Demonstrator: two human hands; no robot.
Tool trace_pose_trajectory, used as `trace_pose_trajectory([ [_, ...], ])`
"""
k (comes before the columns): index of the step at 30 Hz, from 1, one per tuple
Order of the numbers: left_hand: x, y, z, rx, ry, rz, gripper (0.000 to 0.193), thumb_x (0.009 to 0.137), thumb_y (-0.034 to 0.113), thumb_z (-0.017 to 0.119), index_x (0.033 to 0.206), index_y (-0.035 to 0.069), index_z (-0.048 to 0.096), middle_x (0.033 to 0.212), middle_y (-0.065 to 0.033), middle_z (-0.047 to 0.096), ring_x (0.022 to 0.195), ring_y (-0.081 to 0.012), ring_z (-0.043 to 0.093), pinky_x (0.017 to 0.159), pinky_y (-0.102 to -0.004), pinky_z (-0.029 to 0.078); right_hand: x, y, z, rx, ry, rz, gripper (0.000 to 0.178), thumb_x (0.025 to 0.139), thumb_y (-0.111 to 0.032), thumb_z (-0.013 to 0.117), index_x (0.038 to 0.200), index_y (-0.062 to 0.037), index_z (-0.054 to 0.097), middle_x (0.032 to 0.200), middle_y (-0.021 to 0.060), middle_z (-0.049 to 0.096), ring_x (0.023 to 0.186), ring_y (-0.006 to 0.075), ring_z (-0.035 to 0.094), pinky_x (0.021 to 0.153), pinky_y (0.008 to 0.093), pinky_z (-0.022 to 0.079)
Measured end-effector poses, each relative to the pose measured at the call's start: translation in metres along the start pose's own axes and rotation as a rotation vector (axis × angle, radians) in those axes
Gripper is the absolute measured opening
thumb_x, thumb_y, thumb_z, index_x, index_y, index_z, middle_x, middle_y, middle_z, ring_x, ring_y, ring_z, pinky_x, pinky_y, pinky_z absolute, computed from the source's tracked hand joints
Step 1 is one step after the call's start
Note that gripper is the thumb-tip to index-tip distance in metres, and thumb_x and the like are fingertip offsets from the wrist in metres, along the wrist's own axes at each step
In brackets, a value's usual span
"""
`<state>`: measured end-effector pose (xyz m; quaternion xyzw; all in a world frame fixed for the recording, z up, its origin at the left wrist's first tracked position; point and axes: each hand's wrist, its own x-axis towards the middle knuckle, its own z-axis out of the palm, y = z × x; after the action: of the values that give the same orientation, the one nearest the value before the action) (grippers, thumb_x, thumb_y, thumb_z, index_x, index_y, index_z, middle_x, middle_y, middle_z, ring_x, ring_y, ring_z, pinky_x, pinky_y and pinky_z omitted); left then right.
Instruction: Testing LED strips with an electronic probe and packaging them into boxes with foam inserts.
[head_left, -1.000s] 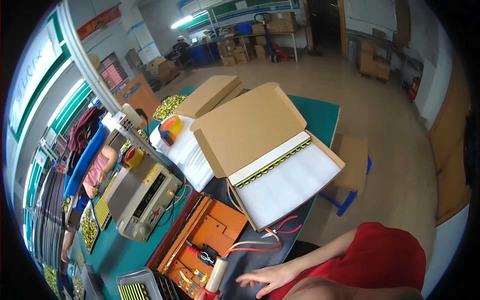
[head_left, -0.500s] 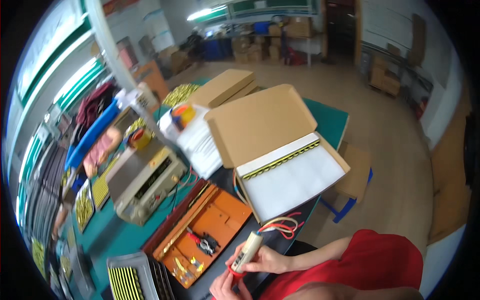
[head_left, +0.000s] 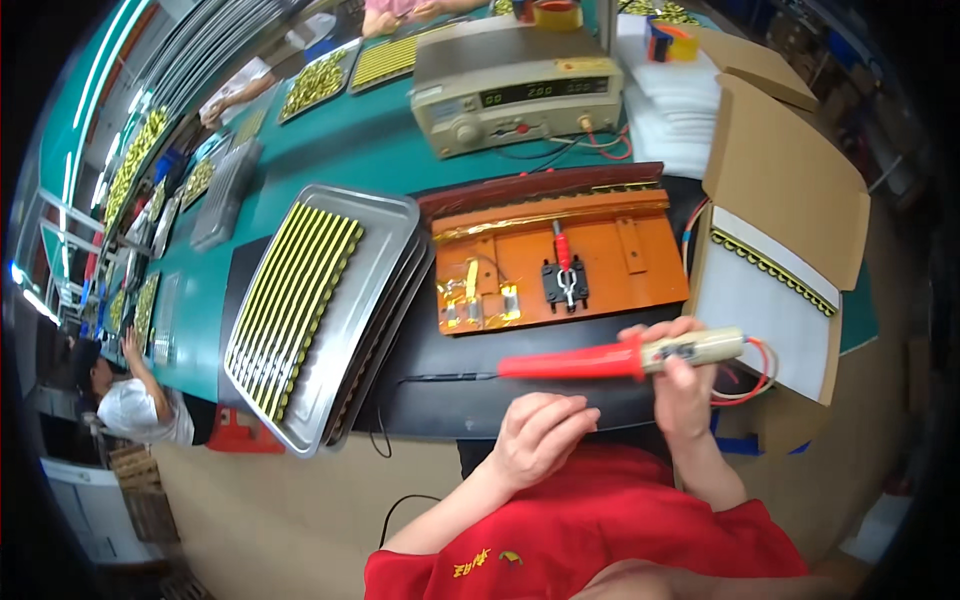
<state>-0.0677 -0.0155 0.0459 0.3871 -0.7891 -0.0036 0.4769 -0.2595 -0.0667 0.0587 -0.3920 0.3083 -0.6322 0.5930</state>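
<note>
My right hand [head_left: 685, 395] grips a test probe [head_left: 575, 363] by its beige handle, thumb and fingers around it. The probe's long red shaft lies level and points left, ending in a thin black tip over the dark mat. Just below the shaft, my left hand [head_left: 540, 437] is loosely closed, with nothing seen in it. Beyond the probe sits an orange test fixture [head_left: 600, 280] with its dark red lid raised. A red-handled toggle clamp [head_left: 564, 262] is mounted in its middle, and yellow-taped metal contacts [head_left: 475, 300] are at its left.
Left of the fixture, stacked metal trays [head_left: 385, 235] carry yellow-and-black strips [head_left: 290, 300]. A beige bench tester [head_left: 520, 95] stands behind. At right, an opened cardboard box [head_left: 790, 185] holds white foam and one strip. A co-worker [head_left: 145, 400] is at the far left.
The view has swung left, bringing the trays and tester nearer the middle. The probe has turned to lie level with its red shaft showing. My left hand has come off the probe.
</note>
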Motion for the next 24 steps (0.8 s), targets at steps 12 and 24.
trace_pose_trajectory([
  [12, -0.041, -0.045, -0.053, 0.408, -0.306, -0.737, 0.039, 0.089, 0.016, 0.065, 0.125, 0.004, 0.054, 0.085, -0.0118, 0.058, 0.083, -0.0301, 0.052, 0.074, -0.0401, 0.046, 0.033, -0.011, -0.011, -0.061, 0.01, -0.101, 0.025, 0.091, -0.021, 0.052, 0.11, -0.0084, 0.043, 0.102, 0.0133, 0.059, 0.111, 0.0332, 0.057, 0.096, 0.0443, 0.046],
  [24, -0.048, -0.05, -0.084, 0.091, -0.266, -1.155, 0.04, 0.087, -0.003, 0.062, 0.123, 0.002, 0.046, 0.084, -0.0043, 0.052, 0.07, -0.0126, 0.051, 0.065, -0.0256, 0.045, 0.052, 0.021, 0.024, -0.082, -0.166, -0.21, 0.022, 0.089, -0.002, 0.051, 0.108, -0.0056, 0.042, 0.098, 0.0154, 0.064, 0.108, 0.0383, 0.06, 0.098, 0.0488, 0.045],
])
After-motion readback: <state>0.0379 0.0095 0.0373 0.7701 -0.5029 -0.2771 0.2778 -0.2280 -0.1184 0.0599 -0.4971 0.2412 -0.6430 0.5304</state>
